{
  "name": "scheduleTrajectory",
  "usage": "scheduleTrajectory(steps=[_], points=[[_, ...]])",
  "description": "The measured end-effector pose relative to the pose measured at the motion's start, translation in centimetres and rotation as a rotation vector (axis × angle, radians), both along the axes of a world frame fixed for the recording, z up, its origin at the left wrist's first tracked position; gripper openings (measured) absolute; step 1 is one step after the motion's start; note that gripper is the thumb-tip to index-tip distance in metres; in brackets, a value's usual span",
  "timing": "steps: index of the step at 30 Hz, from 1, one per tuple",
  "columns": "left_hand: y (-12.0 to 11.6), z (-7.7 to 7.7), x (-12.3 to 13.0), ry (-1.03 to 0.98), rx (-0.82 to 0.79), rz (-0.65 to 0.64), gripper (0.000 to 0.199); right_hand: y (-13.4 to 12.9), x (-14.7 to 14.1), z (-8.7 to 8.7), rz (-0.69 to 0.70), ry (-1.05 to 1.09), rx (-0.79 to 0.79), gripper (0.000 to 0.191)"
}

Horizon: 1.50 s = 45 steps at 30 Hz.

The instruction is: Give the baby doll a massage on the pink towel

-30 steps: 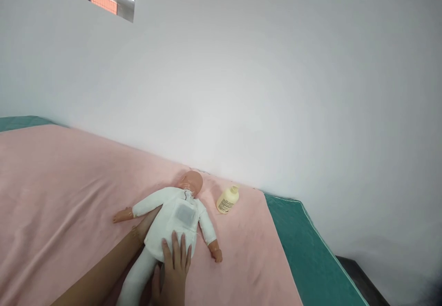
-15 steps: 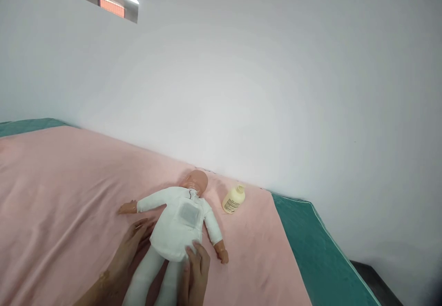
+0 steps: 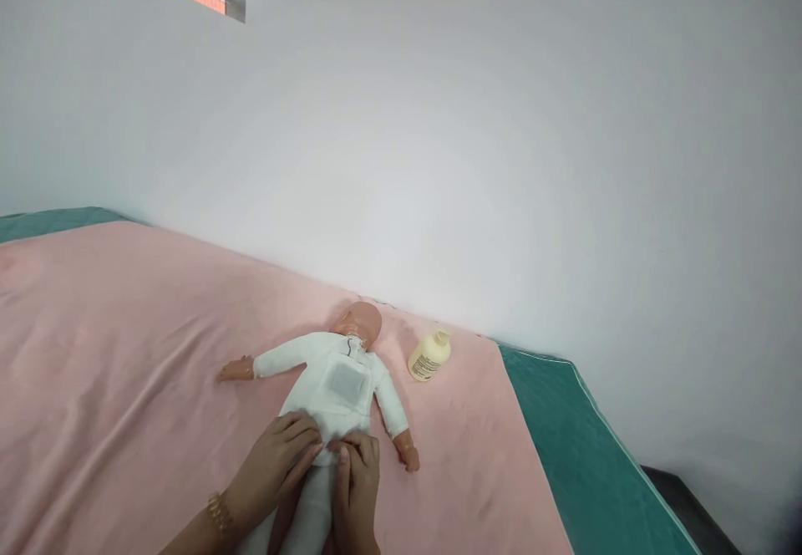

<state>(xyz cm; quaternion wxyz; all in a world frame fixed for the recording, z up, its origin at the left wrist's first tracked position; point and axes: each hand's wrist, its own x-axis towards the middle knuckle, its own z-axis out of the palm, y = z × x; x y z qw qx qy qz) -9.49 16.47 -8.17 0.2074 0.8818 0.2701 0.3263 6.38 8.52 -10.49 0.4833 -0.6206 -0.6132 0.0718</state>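
Note:
A doll with a white cloth body and a grey square panel on its chest lies on its back on a pink sheet, its head toward the wall. My left hand lies over the lower left of its torso, fingers bent together against the white cloth. On the other side, my right hand has its thumb and fingers closed at the lower edge of the torso. Both sets of fingertips are close together at the doll's waist. The upper legs are partly covered by my hands.
Right of the doll's head stands a pale yellow bottle, close to the white wall. A green mattress shows beyond the sheet on the right. Something dark sits past its edge.
My left hand has moved right, from beside the doll onto its lower torso. My right hand has stayed at the waist. The whole view has shifted slightly.

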Motion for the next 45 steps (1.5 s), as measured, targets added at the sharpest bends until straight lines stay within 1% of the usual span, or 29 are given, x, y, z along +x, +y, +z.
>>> scheduleTrajectory(steps=[3, 6, 9, 12, 14, 18, 21, 25, 29, 31, 33, 35, 38, 41, 43, 45], points=[[0.9, -0.4, 0.3, 0.044, -0.053, -0.008, 0.027, 0.7, -0.2, 0.1, -0.013, 0.047, -0.061, 0.033], [1.4, -0.3, 0.3, 0.053, -0.065, -0.042, 0.027, 1.2, -0.1, 0.2, -0.017, 0.069, -0.075, 0.033], [1.3, 0.3, 0.0, 0.028, -0.034, -0.066, 0.025, 1.1, 0.0, 0.3, -0.012, 0.063, -0.028, 0.034], [1.2, 1.0, -0.2, -0.016, 0.017, -0.043, 0.023, 1.0, 0.1, 0.3, -0.007, 0.027, 0.043, 0.035], [1.3, 1.1, -0.2, -0.026, 0.035, -0.032, 0.021, 1.1, 0.1, 0.3, -0.014, 0.004, 0.065, 0.034], [1.6, 0.6, 0.2, 0.007, -0.013, -0.048, 0.019, 1.9, 0.2, 0.2, -0.031, 0.013, 0.017, 0.032], [1.7, 0.4, 0.5, 0.015, -0.058, -0.036, 0.019, 2.3, 0.2, 0.3, -0.029, 0.033, -0.035, 0.029], [1.7, 0.9, 0.5, 0.000, -0.069, -0.024, 0.023, 2.5, 0.2, 1.2, -0.020, 0.042, -0.079, 0.031], [2.0, 1.7, 0.1, -0.061, -0.044, -0.047, 0.028, 2.5, 0.5, 2.8, -0.005, 0.047, -0.050, 0.033], [2.3, 1.8, 0.0, -0.088, -0.031, -0.044, 0.027, 2.6, 0.7, 3.4, -0.008, 0.043, -0.032, 0.034], [2.6, 1.6, 0.2, -0.087, -0.022, -0.031, 0.025, 2.8, 0.7, 3.7, -0.007, 0.037, -0.043, 0.034], [2.8, 1.2, 0.6, -0.062, -0.024, -0.020, 0.024, 3.0, 0.6, 3.3, -0.008, 0.041, -0.066, 0.033], [3.0, 0.5, 1.0, -0.016, -0.036, -0.011, 0.022, 3.3, 0.4, 2.0, -0.032, 0.064, -0.075, 0.031], [3.4, 0.2, 0.8, 0.014, -0.029, -0.028, 0.021, 3.6, 0.3, 0.9, -0.045, 0.078, -0.064, 0.031], [3.5, 0.2, 0.6, 0.014, -0.014, -0.052, 0.020, 3.6, 0.4, 0.9, -0.035, 0.090, -0.050, 0.033], [3.5, 0.2, 0.5, -0.030, 0.004, -0.024, 0.021, 3.7, 0.6, 1.3, -0.037, 0.115, -0.025, 0.035]])
